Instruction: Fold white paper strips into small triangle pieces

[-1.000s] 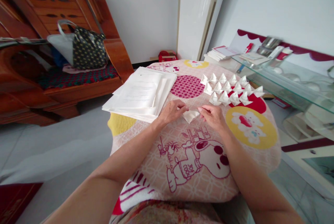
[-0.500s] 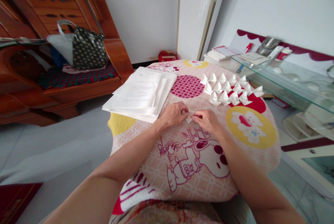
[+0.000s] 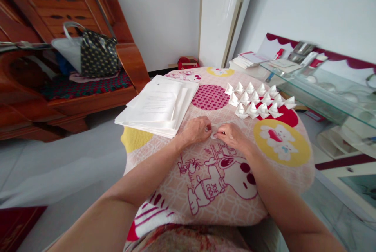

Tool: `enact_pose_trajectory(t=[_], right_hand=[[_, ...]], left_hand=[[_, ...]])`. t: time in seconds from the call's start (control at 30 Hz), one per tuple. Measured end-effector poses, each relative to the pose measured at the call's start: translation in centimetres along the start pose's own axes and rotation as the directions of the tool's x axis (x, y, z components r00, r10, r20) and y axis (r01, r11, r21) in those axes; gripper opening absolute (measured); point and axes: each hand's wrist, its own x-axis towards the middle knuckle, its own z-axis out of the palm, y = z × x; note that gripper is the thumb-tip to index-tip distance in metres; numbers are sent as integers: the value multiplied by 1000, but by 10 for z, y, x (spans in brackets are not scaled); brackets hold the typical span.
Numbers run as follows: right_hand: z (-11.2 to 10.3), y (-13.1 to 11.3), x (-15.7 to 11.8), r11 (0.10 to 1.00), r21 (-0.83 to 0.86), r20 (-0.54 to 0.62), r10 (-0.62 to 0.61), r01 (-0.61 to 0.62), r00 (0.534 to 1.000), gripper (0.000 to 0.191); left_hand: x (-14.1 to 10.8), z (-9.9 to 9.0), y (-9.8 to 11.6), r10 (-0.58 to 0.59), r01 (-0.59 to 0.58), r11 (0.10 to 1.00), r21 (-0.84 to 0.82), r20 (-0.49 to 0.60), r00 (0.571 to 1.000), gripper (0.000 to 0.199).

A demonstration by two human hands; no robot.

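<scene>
A small folded piece of white paper (image 3: 213,136) is between my two hands, over the middle of the cloth-covered table (image 3: 226,213). My left hand (image 3: 197,130) has its fingers closed at the paper's left side. My right hand (image 3: 230,134) pinches its right side. Fingers hide much of the paper. Beyond my right hand several folded white paper boats (image 3: 252,110) stand in rows. A stack of white sheets (image 3: 157,105), the top one printed, lies beyond my left hand.
On the right is a glass shelf (image 3: 326,91) with cups and metal containers close to the table edge. A wooden bench (image 3: 132,64) at the left holds a dotted bag (image 3: 98,54). A white upright appliance (image 3: 216,21) stands behind the table.
The small paper has shifted slightly and shows less between my fingers. My fingers have moved a little around it; the boats and sheets have stayed in place.
</scene>
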Motion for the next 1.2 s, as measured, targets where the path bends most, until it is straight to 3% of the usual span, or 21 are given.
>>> enact_pose_trajectory(t=[0.1,0.23,0.33,0.43,0.63,0.87,1.0,1.1,1.2], right_hand=[[-2,0,-2,999,27,-3,28,-28,1000,27],[-8,6,-8,977,202,11,60,-61,998,8],[-12,12,-10,949,308,26,66,-71,997,24],[-12,15,-9,949,316,-16,30,-24,999,26],[-14,13,-8,970,240,-103,-7,32,995,17],[-15,5,-6,985,168,-103,-22,40,994,17],[-17,7,-7,984,174,-180,2,30,984,17],[-29,19,-10,972,229,-373,136,-51,918,15],[-54,41,-20,944,286,-608,311,-164,731,19]], left_hand=[[0,-3,-4,23,-23,995,-94,-5,1000,7],[3,-5,-21,76,-72,946,-316,1,997,27],[5,-6,-32,135,-121,907,-404,7,991,25],[5,-9,-35,171,-155,904,-398,7,985,18],[2,-11,-33,206,-204,916,-346,-33,978,31],[4,-5,-35,215,-225,933,-281,-65,974,18],[3,-7,-31,143,-195,917,-348,-169,975,40],[4,-7,-33,56,-155,923,-353,-274,960,49],[6,-3,-38,32,-127,932,-339,-272,962,42]])
